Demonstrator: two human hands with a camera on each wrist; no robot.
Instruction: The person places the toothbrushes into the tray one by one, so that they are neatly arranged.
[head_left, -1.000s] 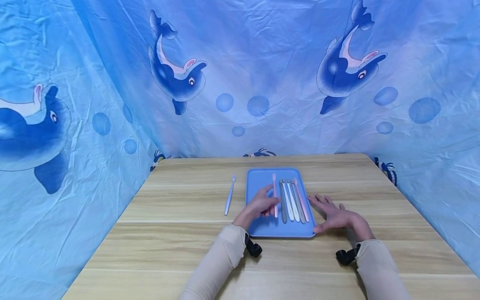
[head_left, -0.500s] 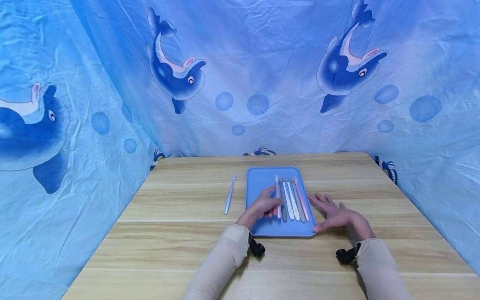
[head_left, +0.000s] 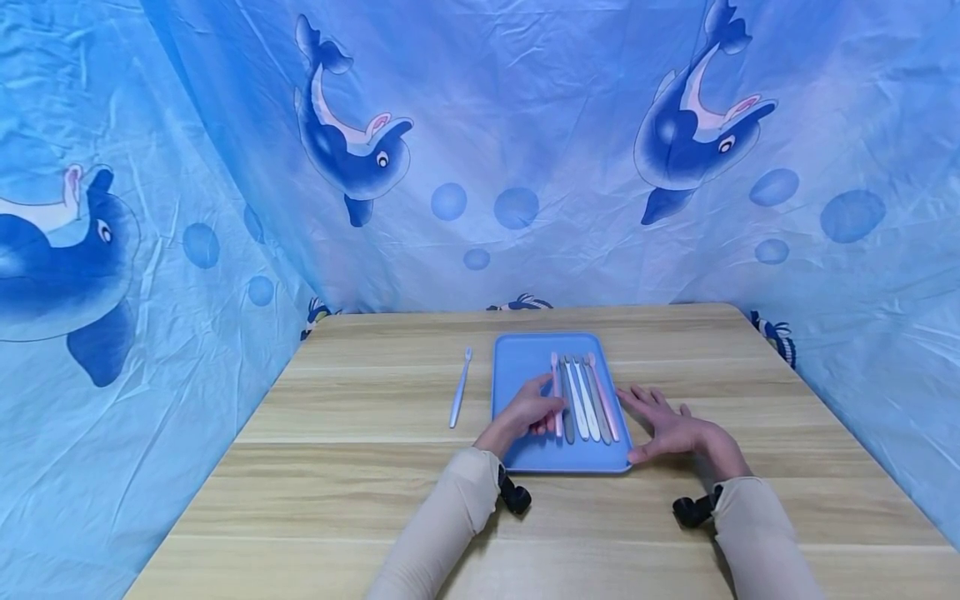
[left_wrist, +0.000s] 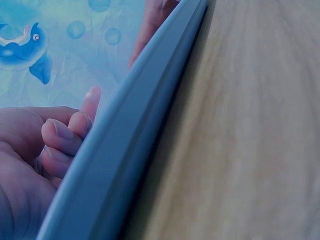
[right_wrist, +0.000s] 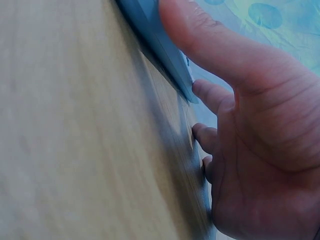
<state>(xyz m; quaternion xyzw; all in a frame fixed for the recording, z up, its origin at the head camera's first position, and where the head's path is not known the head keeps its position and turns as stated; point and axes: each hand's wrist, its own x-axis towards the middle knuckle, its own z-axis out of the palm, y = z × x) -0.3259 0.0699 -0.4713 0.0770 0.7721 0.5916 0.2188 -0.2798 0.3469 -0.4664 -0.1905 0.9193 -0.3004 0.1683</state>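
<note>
My left hand is over the blue tray, its thumb and fingers pinching the handle of a pink toothbrush. That brush lies at the left end of a row, next to a grey toothbrush. Further right in the row are white toothbrushes, another grey one, and a second pink toothbrush. My right hand spreads its fingers at the tray's right side, thumb at the near right corner and a fingertip at the edge. In the left wrist view the tray's wall hides the toothbrushes.
A single pale blue-violet toothbrush lies on the wooden table, left of the tray. A blue curtain printed with dolphins hangs behind the table and along its sides.
My left hand has moved slightly right with the pink toothbrush, bringing it up close to the grey one. The right hand has stayed at the tray's edge.
</note>
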